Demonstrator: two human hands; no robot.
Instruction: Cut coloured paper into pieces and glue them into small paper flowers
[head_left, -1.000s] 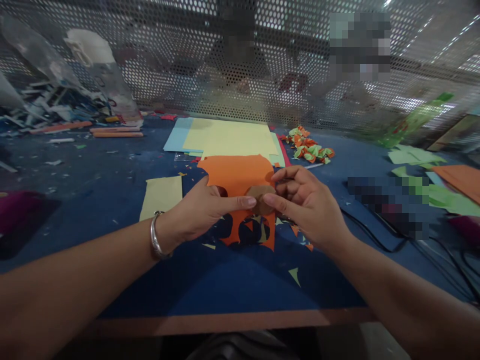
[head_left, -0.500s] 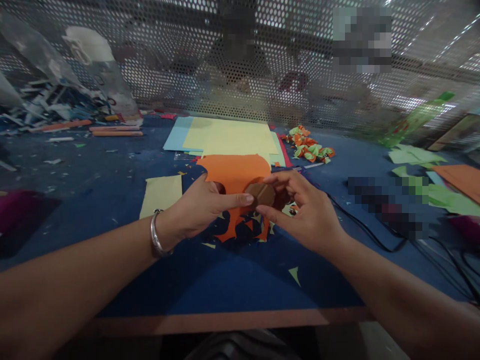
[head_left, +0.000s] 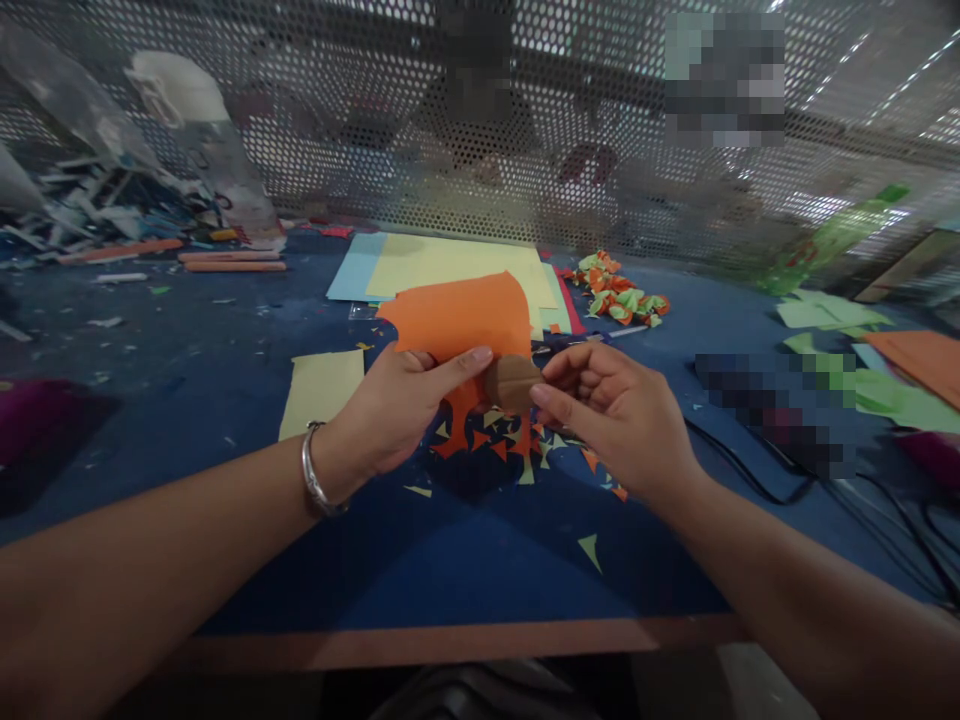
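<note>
My left hand [head_left: 397, 405] is closed on an orange paper sheet [head_left: 457, 315] with cut-out holes, held tilted above the blue table [head_left: 450, 560]. A silver bangle [head_left: 313, 480] sits on that wrist. My right hand [head_left: 615, 415] pinches a round brown disc [head_left: 510, 382] against the sheet's lower right edge. Both hands meet over a scatter of small orange and yellow paper scraps [head_left: 517, 450].
A stack of yellow, blue and green sheets [head_left: 450, 265] lies behind the hands, a yellow piece [head_left: 322, 390] to the left. Folded orange-green paper bits [head_left: 619, 290] sit at the back right. Black cables [head_left: 750, 470] run on the right. A perforated metal screen [head_left: 375, 120] walls the far side.
The orange sheet has been lifted and tilted up off the table, uncovering the scraps beneath. My right hand still holds the brown disc and has shifted slightly up.
</note>
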